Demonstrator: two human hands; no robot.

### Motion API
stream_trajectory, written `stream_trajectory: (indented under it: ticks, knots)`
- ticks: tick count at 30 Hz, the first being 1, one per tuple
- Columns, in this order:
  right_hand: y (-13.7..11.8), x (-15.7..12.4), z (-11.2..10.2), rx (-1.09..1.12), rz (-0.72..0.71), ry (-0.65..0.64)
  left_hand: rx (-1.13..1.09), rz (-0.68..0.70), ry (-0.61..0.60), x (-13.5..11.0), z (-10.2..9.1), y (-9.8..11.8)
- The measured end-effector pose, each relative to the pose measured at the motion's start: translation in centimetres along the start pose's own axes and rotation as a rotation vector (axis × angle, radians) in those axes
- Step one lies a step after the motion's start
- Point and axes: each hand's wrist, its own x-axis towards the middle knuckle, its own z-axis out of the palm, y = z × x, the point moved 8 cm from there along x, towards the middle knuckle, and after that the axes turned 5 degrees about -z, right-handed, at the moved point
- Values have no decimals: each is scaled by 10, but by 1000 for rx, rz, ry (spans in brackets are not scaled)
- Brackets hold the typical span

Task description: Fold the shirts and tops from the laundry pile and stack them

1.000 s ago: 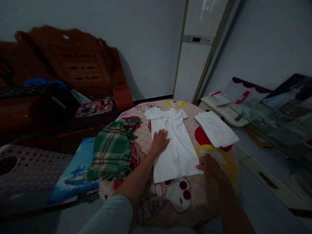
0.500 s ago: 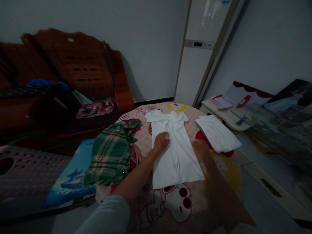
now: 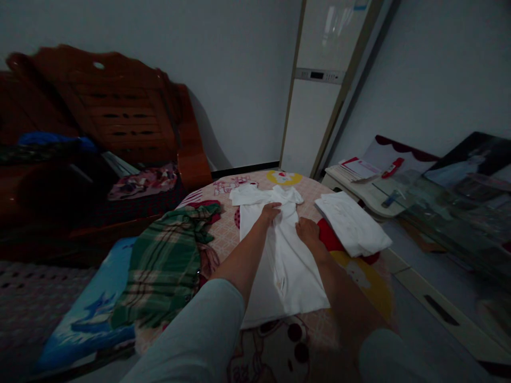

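A white shirt [image 3: 293, 271], folded lengthwise into a narrow strip, lies on a round table under a cartoon-print cloth [image 3: 371, 287]. My left hand [image 3: 270, 212] rests on the shirt just below its collar, fingers curled into the fabric. My right hand [image 3: 306, 231] lies on the shirt's right edge a little lower, fingers bent against the cloth. A second white garment [image 3: 351, 223], folded flat, sits to the right of the shirt.
A green plaid garment [image 3: 165, 266] is heaped at the table's left over red clothing. A blue cushion [image 3: 85, 319] lies beside it. A wooden bench [image 3: 120, 117] stands at the left, a tall white unit [image 3: 315, 117] behind, a low side table [image 3: 367, 186] with papers right.
Both hands slid up the white shirt from its lower half to the part just below the collar. The left hand went from flat to curled.
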Motion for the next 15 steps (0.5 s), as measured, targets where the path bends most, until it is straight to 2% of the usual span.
stream_trajectory:
  ticks: [4, 7, 10, 15]
  knots:
    - [26, 5, 3, 54, 130, 21, -24, -10, 110, -1, -2, -11]
    - [38, 6, 7, 99, 220, 20, -14, -2, 143, -7, -2, -20]
    - [35, 11, 8, 98, 227, 6, 2, 30, 138, -13, -2, -24]
    - [16, 35, 2, 117, 139, 16, 65, 120, 94, -17, -3, -22]
